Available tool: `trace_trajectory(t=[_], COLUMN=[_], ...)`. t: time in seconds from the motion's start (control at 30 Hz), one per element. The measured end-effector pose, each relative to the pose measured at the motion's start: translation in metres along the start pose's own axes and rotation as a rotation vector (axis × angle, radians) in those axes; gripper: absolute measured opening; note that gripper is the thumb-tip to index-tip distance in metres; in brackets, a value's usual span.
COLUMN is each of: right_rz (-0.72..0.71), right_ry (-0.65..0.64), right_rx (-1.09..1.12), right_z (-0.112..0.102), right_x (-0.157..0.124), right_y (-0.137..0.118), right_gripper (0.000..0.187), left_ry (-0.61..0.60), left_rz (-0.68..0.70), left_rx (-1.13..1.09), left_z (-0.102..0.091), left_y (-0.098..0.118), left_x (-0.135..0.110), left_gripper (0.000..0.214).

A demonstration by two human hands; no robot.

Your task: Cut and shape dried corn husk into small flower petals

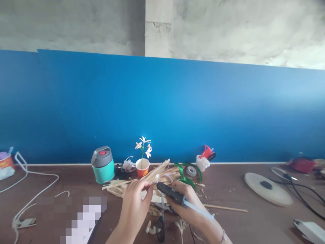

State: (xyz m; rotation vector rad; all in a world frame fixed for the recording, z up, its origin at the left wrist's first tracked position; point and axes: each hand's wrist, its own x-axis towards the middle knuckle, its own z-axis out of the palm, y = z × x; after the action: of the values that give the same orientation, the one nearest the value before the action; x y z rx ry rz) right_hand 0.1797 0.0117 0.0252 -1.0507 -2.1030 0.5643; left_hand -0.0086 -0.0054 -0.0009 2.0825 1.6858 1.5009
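Note:
My left hand (135, 200) is closed in a pinch on a small pale strip of dried husk at its fingertips. My right hand (184, 200) is wrapped round a black glue gun (170, 192) with a clear glue stick (199, 209) poking out of its back. The gun's nozzle points left, close to the pinched strip. Both hands hover over a heap of dried husk strips (142, 183). Black-handled scissors (161, 223) lie on the table below the hands. A paper cup (142, 167) behind the heap holds a stem of small pale handmade flowers (144, 145).
A teal flask with a grey lid (103, 165) stands left of the cup. Green ribbon (186, 174) and a tape roll (191, 171) lie right of the heap. White cable (30, 189) runs at left. A round white disc (267, 192) and black cables (302, 196) lie at right. A blue wall panel (162, 108) backs the table.

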Motion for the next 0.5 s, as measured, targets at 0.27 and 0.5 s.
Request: trace_trajectory(t=[0.27,0.5], right_rz=[0.006,-0.008], right_ry=[-0.009,0.014], right_rx=[0.013,0.049], right_z=[-0.0001,-0.0003], right_x=[-0.0003,0.0007], right_y=[0.0011,0.0003], right_gripper=[0.012,0.014], left_ry=[-0.003,-0.013], left_rz=[-0.013,-0.023], left_rx=[-0.008,-0.005], left_z=[-0.0005,-0.0016], left_y=[0.0004,0.0013], left_x=[-0.0001,-0.0003], left_gripper=[0.015,0.015])
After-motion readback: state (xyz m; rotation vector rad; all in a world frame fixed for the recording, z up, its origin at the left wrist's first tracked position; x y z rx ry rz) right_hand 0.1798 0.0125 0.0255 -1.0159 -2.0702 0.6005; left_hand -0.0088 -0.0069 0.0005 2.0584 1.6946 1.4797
